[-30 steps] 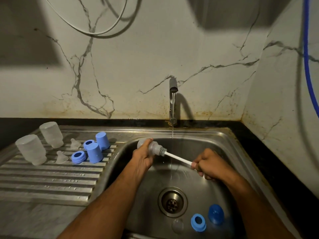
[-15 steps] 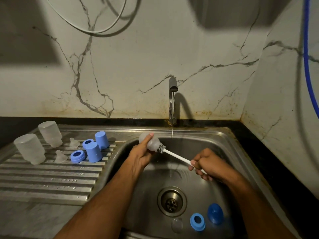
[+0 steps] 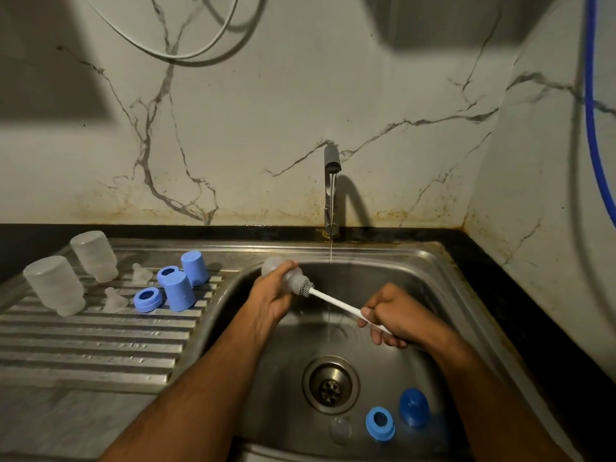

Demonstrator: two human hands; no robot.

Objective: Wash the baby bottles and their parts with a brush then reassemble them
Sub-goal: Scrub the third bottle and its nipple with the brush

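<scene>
Washing looks roughly two-thirds done, judging by what sits where. Far left, at about nine o'clock, two frosted clear bottles (image 3: 55, 285) (image 3: 94, 255) stand upside down on the ribbed steel draining board (image 3: 100, 341); just right of them lie two small clear teats (image 3: 115, 300) (image 3: 140, 273), then two blue collar rings (image 3: 147, 299) (image 3: 167, 273) and two blue caps (image 3: 180, 290) (image 3: 195, 267), mouth down. That set reads as already cleaned and left to drain, though nothing has been screwed back together yet. Moving right to the centre, the left hand (image 3: 271, 296) is wrapped around a third frosted bottle (image 3: 286, 273), held on its side over the sink basin (image 3: 433, 278) with its mouth pointing toward three o'clock. The bristle head of a white-handled brush (image 3: 333, 300) is at the bottle's mouth, mostly outside; how far it reaches inside cannot be told. A thin stream from the tap (image 3: 331, 181), at twelve o'clock, falls just right of the bottle. Further right, the right hand (image 3: 390, 316) is closed around the brush handle. Low in the basin, around five o'clock, beside the drain (image 3: 330, 385), wait a clear teat (image 3: 340, 430), a blue ring (image 3: 380, 423) and a blue cap (image 3: 414, 406), apparently not yet scrubbed. The held bottle is small, cloudy and translucent, and wet plastic like this would likely be slippery. Left to do, by this reading: finish this bottle, scrub those three parts, then reassemble all three sets.
</scene>
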